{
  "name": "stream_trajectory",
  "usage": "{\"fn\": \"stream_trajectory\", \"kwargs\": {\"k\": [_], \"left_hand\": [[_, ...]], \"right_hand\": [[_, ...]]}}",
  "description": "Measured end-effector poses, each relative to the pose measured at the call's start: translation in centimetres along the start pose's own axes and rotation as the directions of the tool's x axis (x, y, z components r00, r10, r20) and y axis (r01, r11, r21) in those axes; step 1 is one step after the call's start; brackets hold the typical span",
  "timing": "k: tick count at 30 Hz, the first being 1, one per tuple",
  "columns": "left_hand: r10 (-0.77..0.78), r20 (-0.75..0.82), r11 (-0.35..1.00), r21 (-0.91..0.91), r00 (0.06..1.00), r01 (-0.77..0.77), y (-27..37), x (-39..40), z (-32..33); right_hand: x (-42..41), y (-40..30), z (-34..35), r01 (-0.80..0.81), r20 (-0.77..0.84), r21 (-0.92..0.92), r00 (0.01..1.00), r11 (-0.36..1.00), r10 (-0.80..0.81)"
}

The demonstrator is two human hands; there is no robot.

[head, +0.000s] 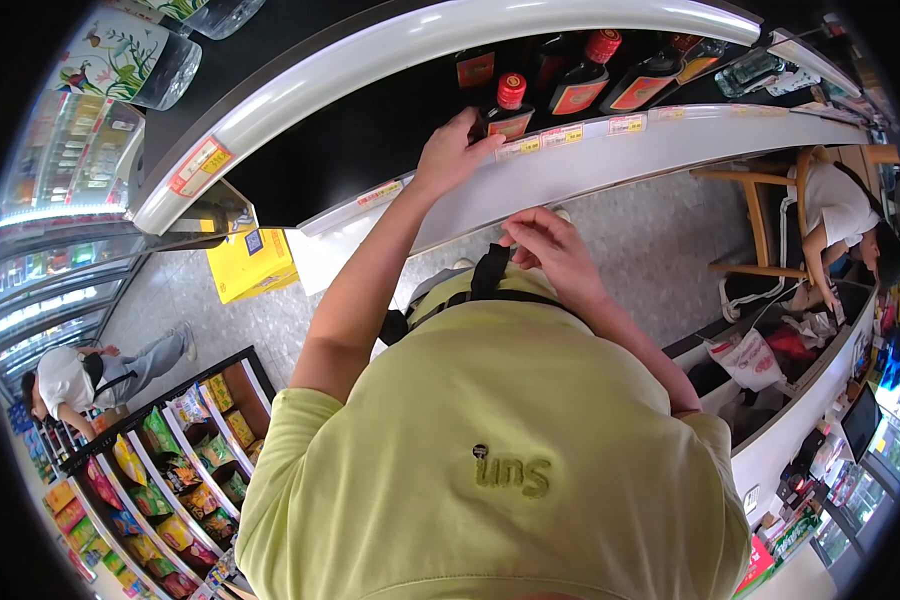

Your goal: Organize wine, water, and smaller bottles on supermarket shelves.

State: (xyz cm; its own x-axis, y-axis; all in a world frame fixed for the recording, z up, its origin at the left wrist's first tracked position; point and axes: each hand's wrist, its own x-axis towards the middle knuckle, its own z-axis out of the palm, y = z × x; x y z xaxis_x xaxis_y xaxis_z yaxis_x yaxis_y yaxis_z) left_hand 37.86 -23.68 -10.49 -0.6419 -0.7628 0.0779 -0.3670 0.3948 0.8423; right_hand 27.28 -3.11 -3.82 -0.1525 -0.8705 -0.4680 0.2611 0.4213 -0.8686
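Observation:
On the dark shelf, a small dark glass bottle with a red cap stands at the front edge. My left hand grips it from the left, its thumb in front and its fingers partly hidden behind. Lower down, in front of my waist, my right hand holds nothing visible, its fingers loosely bent and slightly apart. A black strap hangs close to its fingertips. More dark bottles with red caps stand to the right of the gripped one, some further back. Price labels line the shelf edge below them.
A curved white shelf edge arches above my left arm. Yellow boxes rest on the floor at left, near a snack rack. One person is at far left; another leans over an open counter compartment beside a wooden chair.

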Motion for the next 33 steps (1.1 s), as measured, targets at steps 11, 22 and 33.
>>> {"fn": "stream_trajectory", "kwargs": {"k": [11, 22, 33], "left_hand": [[-0.025, -0.02, 0.998, 0.058, 0.999, 0.026, 0.2, -0.1, 0.1], [-0.037, -0.044, 0.976, 0.211, 0.998, 0.045, 0.6, -0.6, 0.5], [0.054, -0.075, 0.979, 0.201, 0.996, -0.038, 0.3, -0.6, 0.7]], "right_hand": [[-2.6, 1.0, 0.3, -0.038, -0.064, 0.0, 0.997, 0.999, 0.038], [-2.7, -0.8, -1.4, -0.031, 0.087, -0.159, 0.995, 0.987, 0.045], [-4.2, -1.9, -6.5, -0.016, 0.141, -0.161, 0.989, 0.987, 0.039]]}}
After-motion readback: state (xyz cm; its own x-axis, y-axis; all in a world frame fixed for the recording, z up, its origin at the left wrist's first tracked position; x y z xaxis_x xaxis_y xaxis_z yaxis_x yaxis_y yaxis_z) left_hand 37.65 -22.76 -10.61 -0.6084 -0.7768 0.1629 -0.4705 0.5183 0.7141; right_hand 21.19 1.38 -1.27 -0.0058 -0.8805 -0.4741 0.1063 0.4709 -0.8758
